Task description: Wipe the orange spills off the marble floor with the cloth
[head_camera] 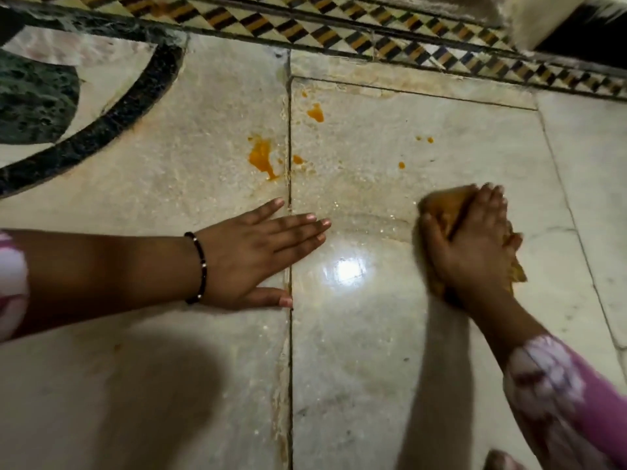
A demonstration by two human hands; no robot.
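My right hand (471,245) presses an orange-brown cloth (444,206) flat onto the pale marble floor (356,351), right of centre; the cloth shows at the fingertips and under the wrist. My left hand (258,256) lies flat on the floor with fingers spread, across a dark tile joint (290,137). Beyond the hands, an orange spill (261,157) sits left of the joint. A smaller blob (316,112) lies further away, and small drops (401,165) dot the slab near the cloth. A wet sheen covers the floor between the hands.
A checkered black, yellow and white tile border (339,32) runs along the far edge. A dark green and black curved inlay (37,106) fills the far left. A pale block (543,18) stands at the top right. A light reflection (347,270) glares between my hands.
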